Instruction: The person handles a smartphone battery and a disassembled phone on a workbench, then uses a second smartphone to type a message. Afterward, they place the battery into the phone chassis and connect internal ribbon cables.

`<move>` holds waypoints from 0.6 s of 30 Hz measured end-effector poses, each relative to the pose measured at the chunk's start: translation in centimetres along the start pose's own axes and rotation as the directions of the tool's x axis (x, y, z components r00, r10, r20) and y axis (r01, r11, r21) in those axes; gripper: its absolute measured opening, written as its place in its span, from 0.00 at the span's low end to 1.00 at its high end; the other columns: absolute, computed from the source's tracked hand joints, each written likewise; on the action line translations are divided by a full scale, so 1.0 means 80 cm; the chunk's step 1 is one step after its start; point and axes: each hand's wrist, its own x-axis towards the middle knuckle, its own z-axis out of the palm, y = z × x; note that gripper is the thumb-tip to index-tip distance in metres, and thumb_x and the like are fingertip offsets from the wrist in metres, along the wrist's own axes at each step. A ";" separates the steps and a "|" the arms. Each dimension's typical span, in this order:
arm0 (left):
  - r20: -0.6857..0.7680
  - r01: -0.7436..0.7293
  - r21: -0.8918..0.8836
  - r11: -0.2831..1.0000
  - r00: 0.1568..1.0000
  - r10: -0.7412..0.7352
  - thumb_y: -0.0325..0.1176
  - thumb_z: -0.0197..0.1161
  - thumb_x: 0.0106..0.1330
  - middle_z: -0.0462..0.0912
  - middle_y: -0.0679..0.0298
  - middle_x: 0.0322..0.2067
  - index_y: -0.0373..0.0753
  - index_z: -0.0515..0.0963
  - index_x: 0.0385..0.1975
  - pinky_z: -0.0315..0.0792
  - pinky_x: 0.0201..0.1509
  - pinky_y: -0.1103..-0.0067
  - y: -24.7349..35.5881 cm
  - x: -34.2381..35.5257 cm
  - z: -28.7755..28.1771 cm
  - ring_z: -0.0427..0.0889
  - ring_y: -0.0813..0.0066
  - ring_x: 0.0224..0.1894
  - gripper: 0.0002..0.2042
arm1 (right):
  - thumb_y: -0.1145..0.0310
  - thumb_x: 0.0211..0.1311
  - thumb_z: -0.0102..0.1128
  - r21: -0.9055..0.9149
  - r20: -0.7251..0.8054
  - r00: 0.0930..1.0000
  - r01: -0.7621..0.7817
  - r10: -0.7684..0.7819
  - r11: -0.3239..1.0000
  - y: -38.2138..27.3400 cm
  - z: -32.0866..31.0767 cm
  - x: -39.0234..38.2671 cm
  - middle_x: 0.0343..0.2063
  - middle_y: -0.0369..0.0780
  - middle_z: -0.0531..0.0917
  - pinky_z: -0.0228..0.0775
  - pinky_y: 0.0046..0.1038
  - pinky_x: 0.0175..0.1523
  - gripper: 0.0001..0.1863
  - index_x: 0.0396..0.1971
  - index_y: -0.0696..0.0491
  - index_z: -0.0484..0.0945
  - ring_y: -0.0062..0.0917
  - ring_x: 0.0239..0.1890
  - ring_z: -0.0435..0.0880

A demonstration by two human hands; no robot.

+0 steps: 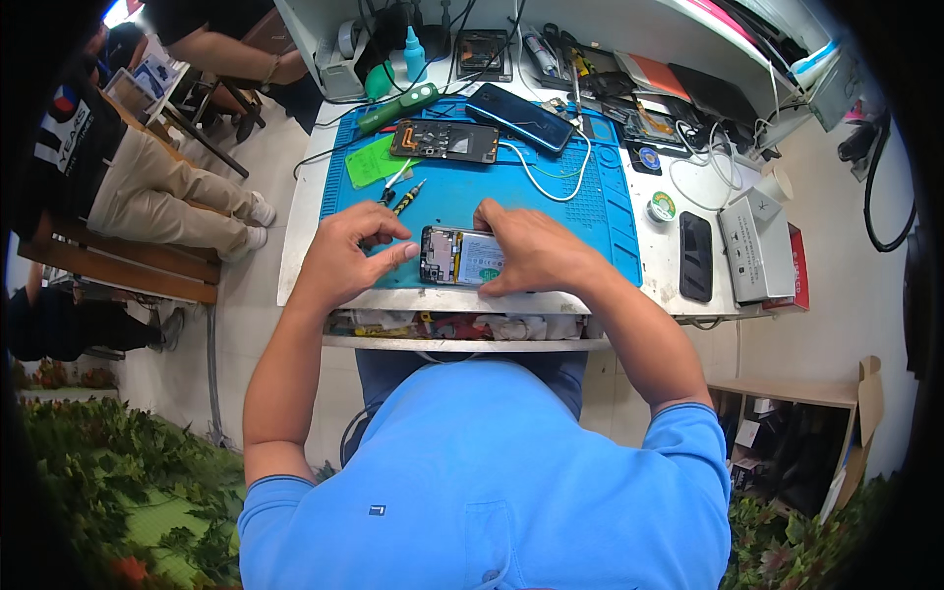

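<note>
An opened smartphone (472, 258) lies on the blue repair mat (442, 202), its circuit board and battery exposed. My right hand (536, 248) grips its right end, fingers over the far edge and thumb along the near edge. Just left of the phone is my left hand (354, 251), fingers apart and holding nothing. Beyond it, a yellow-and-black screwdriver (409, 197) rests on the mat beside a green card (371, 162). Farther back lie a detached phone part (445, 141) with orange flex and a dark blue phone (521, 118).
A green handheld tool (397, 108) and a light blue bottle (414, 54) are at the back. On the right are a black phone (695, 258), a small round tub (662, 206) and a white box (755, 246). An open drawer (462, 342) sits below the table edge. People are at left.
</note>
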 end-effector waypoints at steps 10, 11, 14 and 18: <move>0.225 0.387 -0.154 0.909 0.910 -0.349 0.34 0.77 0.67 0.88 0.64 0.26 0.31 0.89 0.34 0.77 0.35 0.81 0.007 -0.024 -0.001 0.83 0.82 0.28 0.10 | 0.67 0.73 0.70 0.866 -0.178 0.983 0.139 0.037 0.480 0.034 0.038 0.000 0.42 0.40 0.88 0.80 0.26 0.50 0.16 0.52 0.61 0.78 0.19 0.44 0.86; 0.214 0.376 -0.256 0.891 0.921 -0.327 0.34 0.77 0.68 0.90 0.62 0.31 0.29 0.87 0.40 0.80 0.38 0.80 0.004 -0.023 0.011 0.86 0.80 0.32 0.13 | 0.68 0.73 0.70 0.897 -0.216 0.974 0.172 0.065 0.407 0.027 0.043 0.000 0.42 0.39 0.88 0.80 0.26 0.50 0.15 0.50 0.61 0.78 0.19 0.43 0.86; 0.084 0.237 -0.670 0.703 0.966 -0.245 0.36 0.76 0.69 0.90 0.60 0.36 0.28 0.85 0.47 0.82 0.39 0.81 0.007 -0.001 0.052 0.87 0.78 0.35 0.16 | 0.70 0.73 0.71 0.927 -0.322 0.938 0.286 0.126 0.242 0.011 0.054 0.002 0.42 0.40 0.88 0.81 0.25 0.50 0.12 0.46 0.58 0.77 0.18 0.43 0.87; 0.110 0.225 -0.676 0.702 0.972 -0.206 0.37 0.75 0.70 0.89 0.61 0.34 0.31 0.85 0.44 0.82 0.36 0.82 0.007 0.021 0.058 0.86 0.80 0.32 0.14 | 0.70 0.70 0.73 0.892 -0.419 0.883 0.356 0.213 0.280 0.001 0.066 -0.001 0.44 0.40 0.88 0.81 0.25 0.51 0.15 0.48 0.58 0.77 0.18 0.43 0.87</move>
